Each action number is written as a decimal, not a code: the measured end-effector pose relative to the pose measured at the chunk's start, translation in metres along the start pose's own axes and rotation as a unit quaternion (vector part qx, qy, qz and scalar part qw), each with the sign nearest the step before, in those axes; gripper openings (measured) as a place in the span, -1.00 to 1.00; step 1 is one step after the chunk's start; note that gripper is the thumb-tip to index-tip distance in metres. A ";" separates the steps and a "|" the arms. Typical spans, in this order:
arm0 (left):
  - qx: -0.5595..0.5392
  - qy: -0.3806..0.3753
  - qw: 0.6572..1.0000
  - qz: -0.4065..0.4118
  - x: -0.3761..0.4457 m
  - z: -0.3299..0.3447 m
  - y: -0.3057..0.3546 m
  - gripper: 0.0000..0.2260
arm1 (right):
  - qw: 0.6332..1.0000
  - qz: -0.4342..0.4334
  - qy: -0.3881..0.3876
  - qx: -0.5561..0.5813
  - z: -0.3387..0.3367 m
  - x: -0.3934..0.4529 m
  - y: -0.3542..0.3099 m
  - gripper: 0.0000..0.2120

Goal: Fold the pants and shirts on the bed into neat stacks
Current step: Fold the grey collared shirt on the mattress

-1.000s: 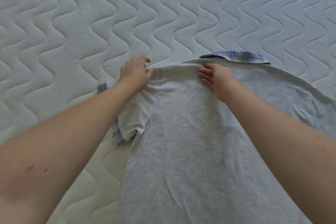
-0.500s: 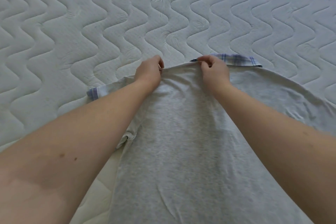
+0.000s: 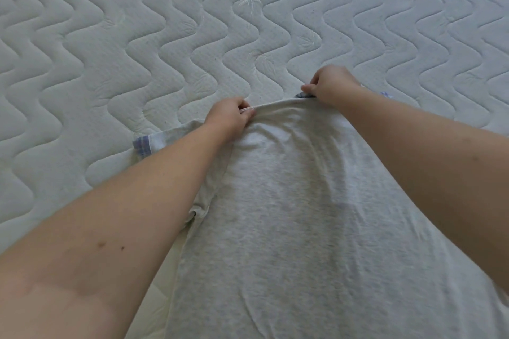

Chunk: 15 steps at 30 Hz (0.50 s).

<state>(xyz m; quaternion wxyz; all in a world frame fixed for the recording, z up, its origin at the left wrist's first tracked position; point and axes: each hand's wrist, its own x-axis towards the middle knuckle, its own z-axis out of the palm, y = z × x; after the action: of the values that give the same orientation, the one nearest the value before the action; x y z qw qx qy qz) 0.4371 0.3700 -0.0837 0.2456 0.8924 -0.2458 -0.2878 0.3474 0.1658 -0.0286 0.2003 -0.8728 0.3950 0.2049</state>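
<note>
A light grey cotton-knit T-shirt with plaid-trimmed sleeve cuffs lay spread on the white wave-quilted mattress of the bed, running from 6 o'clock toward the centre of the head view. The left hand pinched the shirt's far edge in a tight grip at about 11 o'clock of the garment, while the right hand, near 1 o'clock, held the same edge close to a scrap of plaid trim, fingers curled round the cloth. The fabric between the 2 hands looked taut. The plaid-trimmed left sleeve cuff jutted out at 9 o'clock. No fold appeared made yet. An uneven pull could likely skew the edge, and the soft knit seemed prone to bunching, which might leave creases in any later fold.
</note>
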 end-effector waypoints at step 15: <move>0.020 -0.074 0.996 -0.048 0.016 -0.011 0.009 -0.63 | 0.997 -0.025 0.059 0.044 0.008 0.005 0.002 -0.74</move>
<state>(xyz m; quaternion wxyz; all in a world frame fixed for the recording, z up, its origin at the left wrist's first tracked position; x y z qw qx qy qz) 0.4527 0.3571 -0.0763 0.1950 0.8840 -0.2254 -0.3601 0.3473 0.1657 -0.0386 0.2200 -0.8834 0.3927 0.1301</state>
